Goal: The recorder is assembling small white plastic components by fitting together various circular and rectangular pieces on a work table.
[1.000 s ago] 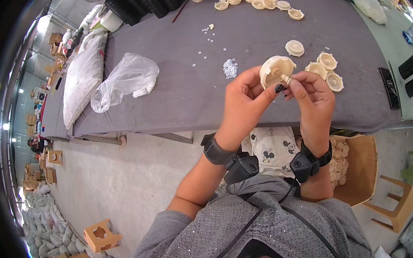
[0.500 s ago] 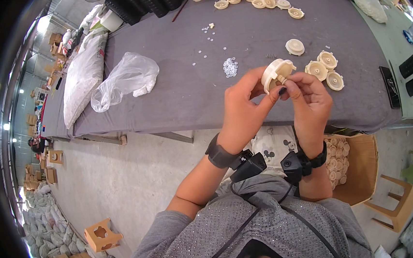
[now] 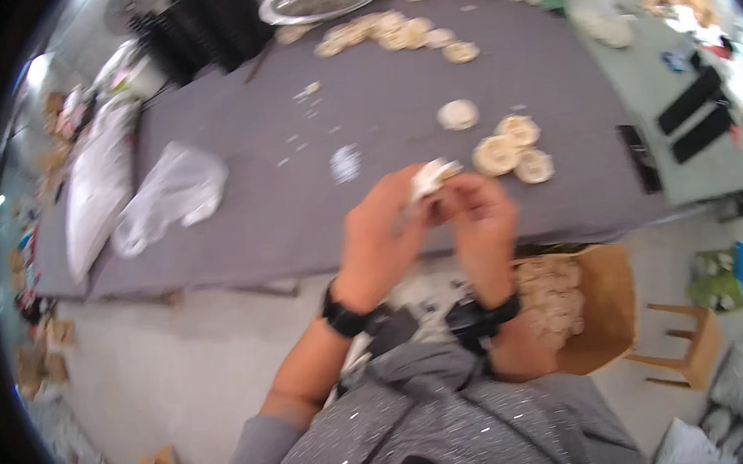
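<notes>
The left hand (image 3: 380,229) is clamped on a cap (image 3: 428,180), its fingers and thumb at the near and left sides. The right hand (image 3: 484,221) has its fingertips drawn in against the lower right of the cap; blur hides whether they pinch anything, so I cannot tell. Any marking on the cap is too smeared to read. It looks pale cream, whitish on the left and tanner at the upper right, and is tilted, held up over the front of the worktop (image 3: 283,217), whose near edge passes behind the wrists.

Just beyond are three caps (image 3: 496,156) touching in a cluster, and one loose cap (image 3: 458,115). Grey cloth separates the hands from a heap of washers (image 3: 345,163) and, well left, a clear bag (image 3: 172,195). A phone (image 3: 639,159) lies near the right edge. Below, a carton (image 3: 611,305) holds more caps.
</notes>
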Action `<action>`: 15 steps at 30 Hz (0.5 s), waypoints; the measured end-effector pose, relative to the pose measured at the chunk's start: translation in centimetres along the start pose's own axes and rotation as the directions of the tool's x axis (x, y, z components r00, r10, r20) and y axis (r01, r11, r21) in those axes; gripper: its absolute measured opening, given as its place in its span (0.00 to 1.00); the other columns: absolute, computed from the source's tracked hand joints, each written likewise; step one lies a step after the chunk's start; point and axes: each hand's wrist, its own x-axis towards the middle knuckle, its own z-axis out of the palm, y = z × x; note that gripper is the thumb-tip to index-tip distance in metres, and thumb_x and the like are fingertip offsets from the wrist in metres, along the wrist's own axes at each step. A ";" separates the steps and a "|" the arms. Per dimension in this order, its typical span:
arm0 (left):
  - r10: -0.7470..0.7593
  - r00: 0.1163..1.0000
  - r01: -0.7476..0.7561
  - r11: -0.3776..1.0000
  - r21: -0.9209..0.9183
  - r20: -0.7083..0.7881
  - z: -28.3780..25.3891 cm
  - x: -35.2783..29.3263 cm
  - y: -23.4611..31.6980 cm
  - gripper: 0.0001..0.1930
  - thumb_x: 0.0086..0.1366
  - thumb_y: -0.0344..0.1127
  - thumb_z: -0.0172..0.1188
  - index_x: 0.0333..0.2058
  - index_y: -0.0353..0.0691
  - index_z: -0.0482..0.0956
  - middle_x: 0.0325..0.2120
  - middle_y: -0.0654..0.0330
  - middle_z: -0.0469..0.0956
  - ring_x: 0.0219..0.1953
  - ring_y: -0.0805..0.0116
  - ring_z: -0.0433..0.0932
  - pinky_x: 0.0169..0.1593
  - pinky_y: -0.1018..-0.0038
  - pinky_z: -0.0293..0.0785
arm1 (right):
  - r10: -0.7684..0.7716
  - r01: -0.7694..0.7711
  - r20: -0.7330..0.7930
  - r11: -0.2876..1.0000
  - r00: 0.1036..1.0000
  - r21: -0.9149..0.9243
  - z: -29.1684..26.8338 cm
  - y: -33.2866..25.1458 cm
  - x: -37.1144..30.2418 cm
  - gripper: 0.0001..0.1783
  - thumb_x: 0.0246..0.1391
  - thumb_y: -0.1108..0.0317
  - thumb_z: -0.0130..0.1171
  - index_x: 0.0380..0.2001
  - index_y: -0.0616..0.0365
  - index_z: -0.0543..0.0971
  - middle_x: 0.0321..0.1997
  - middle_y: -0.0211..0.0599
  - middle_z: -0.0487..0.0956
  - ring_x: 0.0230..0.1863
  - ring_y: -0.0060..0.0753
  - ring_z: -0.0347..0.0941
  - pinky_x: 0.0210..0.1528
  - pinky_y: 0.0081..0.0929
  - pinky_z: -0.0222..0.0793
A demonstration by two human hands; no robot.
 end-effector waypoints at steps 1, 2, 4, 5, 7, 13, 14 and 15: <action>0.006 1.000 -0.006 1.000 0.007 0.014 0.1 -0.2 -0.8 0.14 0.55 0.26 0.55 0.42 0.33 0.72 0.35 0.53 0.76 0.36 0.65 0.77 0.38 0.75 0.72 | -0.051 0.050 -0.035 0.998 0.998 -0.028 0.3 0.3 -0.2 0.06 0.51 0.77 0.54 0.34 0.63 0.74 0.27 0.31 0.76 0.26 0.17 0.70 0.29 0.16 0.68; 0.015 1.000 -0.015 0.999 0.032 0.017 0.3 -0.2 -0.6 0.13 0.57 0.27 0.54 0.42 0.34 0.72 0.35 0.53 0.76 0.36 0.66 0.76 0.40 0.75 0.71 | 0.035 -0.032 -0.014 0.987 0.999 0.158 0.0 1.1 -0.2 0.05 0.52 0.76 0.54 0.34 0.63 0.74 0.26 0.31 0.76 0.25 0.17 0.70 0.28 0.16 0.68; -0.076 0.997 0.078 0.994 -0.071 0.029 1.1 -0.5 -1.1 0.13 0.57 0.26 0.53 0.42 0.34 0.72 0.34 0.52 0.75 0.35 0.61 0.76 0.39 0.73 0.71 | 0.092 -0.098 0.044 0.983 0.995 0.157 -0.5 1.4 0.0 0.06 0.53 0.75 0.54 0.35 0.63 0.74 0.27 0.30 0.77 0.25 0.15 0.69 0.27 0.15 0.67; -0.104 0.994 0.106 0.991 -0.085 0.033 0.8 -0.5 -1.0 0.12 0.57 0.27 0.52 0.41 0.34 0.72 0.33 0.52 0.75 0.34 0.63 0.76 0.39 0.74 0.71 | 0.125 -0.143 0.098 0.966 0.987 0.217 -0.5 1.2 -0.1 0.07 0.53 0.74 0.54 0.35 0.63 0.74 0.27 0.30 0.77 0.25 0.15 0.69 0.27 0.14 0.67; -0.129 0.991 0.135 0.979 -0.154 0.043 0.2 -0.6 -1.0 0.11 0.59 0.28 0.52 0.42 0.33 0.71 0.33 0.54 0.75 0.35 0.67 0.75 0.39 0.75 0.71 | 0.159 -0.198 0.173 0.952 0.972 0.233 -0.5 0.7 -0.1 0.08 0.53 0.73 0.54 0.36 0.64 0.74 0.28 0.31 0.77 0.25 0.14 0.69 0.26 0.14 0.67; -0.163 0.981 0.189 0.927 -0.323 0.104 1.3 0.0 -1.9 0.14 0.60 0.31 0.53 0.44 0.32 0.68 0.35 0.58 0.74 0.38 0.71 0.73 0.42 0.75 0.70 | 0.194 -0.216 0.194 0.972 0.962 0.098 -1.7 -0.4 1.0 0.09 0.53 0.71 0.54 0.37 0.64 0.74 0.29 0.31 0.77 0.26 0.16 0.71 0.28 0.14 0.69; -0.160 0.982 0.186 0.924 -0.333 0.105 1.4 0.1 -1.9 0.14 0.60 0.31 0.53 0.44 0.32 0.68 0.35 0.58 0.74 0.38 0.71 0.73 0.42 0.75 0.70 | 0.193 -0.212 0.190 0.973 0.963 0.089 -1.8 -0.5 1.1 0.09 0.53 0.71 0.54 0.37 0.64 0.74 0.29 0.31 0.77 0.26 0.16 0.71 0.28 0.14 0.69; -0.171 0.980 0.195 0.913 -0.359 0.097 1.2 0.0 -1.9 0.14 0.60 0.30 0.53 0.44 0.32 0.68 0.36 0.58 0.73 0.39 0.71 0.73 0.43 0.75 0.70 | 0.203 -0.226 0.207 0.970 0.957 0.090 -1.8 -0.5 1.1 0.10 0.53 0.72 0.53 0.37 0.65 0.74 0.30 0.33 0.77 0.27 0.17 0.71 0.29 0.15 0.69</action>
